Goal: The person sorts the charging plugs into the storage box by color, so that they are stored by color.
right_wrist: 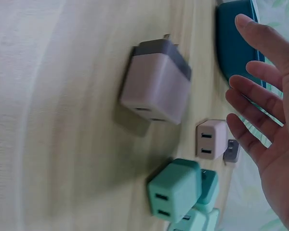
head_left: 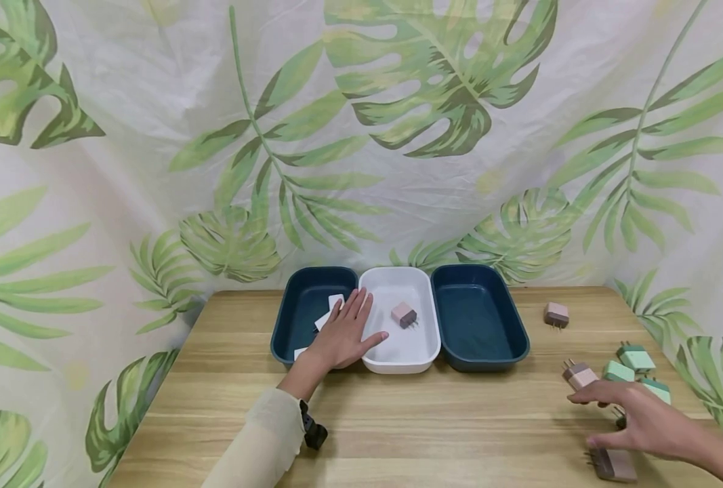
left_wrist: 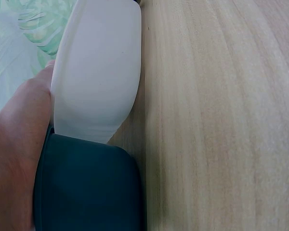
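My left hand (head_left: 339,339) lies with straight fingers over the neighbouring rims of the left dark teal tray (head_left: 279,318) and the white tray (head_left: 419,368). White chargers (head_left: 335,302) lie in the left tray, partly hidden by that hand. One pink and brown charger (head_left: 404,314) sits in the white tray. On the right, my right hand (head_left: 644,420) hovers above the table with fingers spread and nothing held. Below it lies a pink and brown charger (right_wrist: 156,84). Several green chargers (right_wrist: 176,190) sit close by, partly hidden by the hand in the head view.
A second dark teal tray (head_left: 480,366) stands right of the white one. Two more pink and brown plugs, one far back (head_left: 556,314) and one nearer (head_left: 579,375), lie on the wooden table (head_left: 434,434). A leaf-patterned cloth (head_left: 410,190) hangs behind.
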`<state>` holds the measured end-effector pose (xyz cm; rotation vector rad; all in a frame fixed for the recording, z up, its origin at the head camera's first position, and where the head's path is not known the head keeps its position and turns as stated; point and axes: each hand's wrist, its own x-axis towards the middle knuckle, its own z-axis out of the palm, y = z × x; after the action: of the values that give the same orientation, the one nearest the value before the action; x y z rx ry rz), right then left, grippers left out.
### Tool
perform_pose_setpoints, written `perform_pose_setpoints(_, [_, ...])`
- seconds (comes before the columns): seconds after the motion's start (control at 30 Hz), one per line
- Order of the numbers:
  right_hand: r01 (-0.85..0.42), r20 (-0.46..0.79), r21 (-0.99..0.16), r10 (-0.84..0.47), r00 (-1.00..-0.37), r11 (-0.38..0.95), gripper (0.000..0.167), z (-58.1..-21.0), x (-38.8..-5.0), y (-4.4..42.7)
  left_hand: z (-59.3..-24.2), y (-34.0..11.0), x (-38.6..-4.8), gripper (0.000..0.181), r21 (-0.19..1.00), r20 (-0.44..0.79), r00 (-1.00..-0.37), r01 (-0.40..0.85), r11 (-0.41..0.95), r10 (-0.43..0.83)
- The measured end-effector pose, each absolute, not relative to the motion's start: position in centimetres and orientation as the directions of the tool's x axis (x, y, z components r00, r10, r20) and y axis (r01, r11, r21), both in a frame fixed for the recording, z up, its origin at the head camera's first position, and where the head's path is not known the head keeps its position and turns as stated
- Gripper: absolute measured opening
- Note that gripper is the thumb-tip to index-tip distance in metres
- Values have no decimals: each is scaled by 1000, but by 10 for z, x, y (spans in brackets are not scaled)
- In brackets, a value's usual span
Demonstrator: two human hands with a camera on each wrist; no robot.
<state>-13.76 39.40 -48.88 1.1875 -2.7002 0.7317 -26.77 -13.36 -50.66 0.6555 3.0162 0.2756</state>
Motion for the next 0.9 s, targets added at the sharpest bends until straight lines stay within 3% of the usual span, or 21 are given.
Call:
perform_pose_setpoints(0.17, [-683, 223, -458, -671, -707, 568, 53, -497, -129, 402, -507, -135, -267, 97, 183, -7, -908, 411, 893, 420])
perform_pose_setpoints(0.4, [-658, 184, -442, -657, -731, 609, 52, -506, -119, 410, -508, -135, -268, 96, 185, 11, -907, 415, 891, 420])
perform_pose_setpoints(0.63, [-495, -58, -524, -609, -791, 693, 44, -508, -111, 417, -508, -135, -268, 97, 191, 14, -906, 418, 888, 424])
perform_pose_setpoints(0.9, [-438, -161, -492, -573, -803, 752, 46, -510, -106, 422, -510, -135, -269, 97, 186, 16, -908, 414, 891, 419])
